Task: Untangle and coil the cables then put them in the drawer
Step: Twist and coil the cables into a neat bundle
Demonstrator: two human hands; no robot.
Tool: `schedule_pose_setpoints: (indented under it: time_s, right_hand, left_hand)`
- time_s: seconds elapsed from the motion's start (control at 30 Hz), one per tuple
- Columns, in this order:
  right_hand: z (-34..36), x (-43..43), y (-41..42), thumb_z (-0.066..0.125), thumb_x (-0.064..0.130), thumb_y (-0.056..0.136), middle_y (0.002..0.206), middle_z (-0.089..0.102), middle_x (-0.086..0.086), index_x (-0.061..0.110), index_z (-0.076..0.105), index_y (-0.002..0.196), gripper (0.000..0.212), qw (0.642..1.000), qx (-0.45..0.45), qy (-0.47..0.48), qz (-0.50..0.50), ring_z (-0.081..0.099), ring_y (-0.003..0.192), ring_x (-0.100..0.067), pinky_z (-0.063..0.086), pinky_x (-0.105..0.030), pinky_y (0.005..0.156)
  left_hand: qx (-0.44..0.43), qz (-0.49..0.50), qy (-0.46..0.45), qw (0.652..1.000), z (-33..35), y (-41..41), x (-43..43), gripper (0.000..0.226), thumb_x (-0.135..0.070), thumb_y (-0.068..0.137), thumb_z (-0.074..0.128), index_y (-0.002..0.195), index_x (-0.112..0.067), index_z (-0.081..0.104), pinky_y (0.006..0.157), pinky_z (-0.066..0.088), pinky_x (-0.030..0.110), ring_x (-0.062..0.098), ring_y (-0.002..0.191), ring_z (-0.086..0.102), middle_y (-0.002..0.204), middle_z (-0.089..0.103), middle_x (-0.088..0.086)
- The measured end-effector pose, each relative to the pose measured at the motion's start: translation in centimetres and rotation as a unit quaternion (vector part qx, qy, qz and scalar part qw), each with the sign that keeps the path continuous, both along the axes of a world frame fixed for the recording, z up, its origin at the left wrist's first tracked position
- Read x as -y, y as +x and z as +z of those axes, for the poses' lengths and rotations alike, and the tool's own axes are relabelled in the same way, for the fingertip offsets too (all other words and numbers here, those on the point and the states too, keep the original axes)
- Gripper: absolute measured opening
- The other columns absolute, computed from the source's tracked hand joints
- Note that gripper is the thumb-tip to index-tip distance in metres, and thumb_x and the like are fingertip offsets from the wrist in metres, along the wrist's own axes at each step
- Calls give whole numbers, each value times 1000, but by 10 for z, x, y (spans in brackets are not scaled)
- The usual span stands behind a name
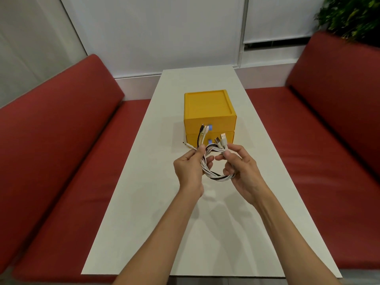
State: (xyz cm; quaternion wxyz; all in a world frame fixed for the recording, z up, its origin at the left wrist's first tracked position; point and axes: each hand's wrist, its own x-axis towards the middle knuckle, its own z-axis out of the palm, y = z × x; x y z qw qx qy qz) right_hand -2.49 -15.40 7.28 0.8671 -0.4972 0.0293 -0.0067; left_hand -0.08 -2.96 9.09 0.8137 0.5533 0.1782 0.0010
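A white table (216, 243) is running between red benches (61, 161), a yellow drawer unit (208, 109) sitting at twelve o'clock, drawers closed. Above the table, the left hand (187, 170) and right hand (242, 169) are gripping the coiled cables (216, 176) at the loop's nine and three o'clock, plugs sticking up.

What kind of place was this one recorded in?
Probably a cafe or canteen booth: red cushioned benches flank a narrow white table, with roller blinds behind and foliage at top right.
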Motion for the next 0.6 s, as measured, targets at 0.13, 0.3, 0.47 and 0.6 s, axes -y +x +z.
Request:
schedule_pose_setpoints:
  time_s: [0.13, 0.3, 0.47, 0.6]
  right_hand:
    - [-5, 3, -5, 60, 10, 88, 86, 69, -14, 16, 62, 110, 23, 999, 0, -41, 33, 41, 54, -13, 36, -29, 61]
    - [-4, 7, -4, 62, 12, 84, 90, 69, -18, 15, 63, 108, 24, 998, -9, -35, 57, 40, 54, -16, 41, -32, 62]
    - [-4, 13, -5, 60, 9, 85, 90, 69, -17, 14, 61, 105, 21, 997, -1, -21, 68, 40, 52, -17, 43, -32, 62]
    - [-8, 11, -6, 59, 7, 87, 91, 70, -17, 14, 60, 105, 20, 996, 9, -46, 77, 45, 55, -17, 45, -31, 65]
  left_hand:
    - [9, -91, 227, 970, -5, 5, -8, 24, -23, 97, 56, 94, -6, 73, 72, 61, 39, 22, 61, 68, 81, 73, 15]
    - [66, -160, 472, 864, 0, 7, -5, 34, -24, 105, 35, 130, -18, 56, 44, 39, 11, 1, 55, 59, 94, 71, 12]
    - [-58, -132, 109, 984, 9, 12, -16, 8, -11, 91, 64, 92, -6, 70, 68, 59, 37, 23, 63, 71, 83, 72, 13]
    - [-120, -83, 41, 988, 7, 15, -15, 9, -7, 85, 70, 89, 0, 70, 55, 56, 29, 20, 50, 67, 68, 71, 10]
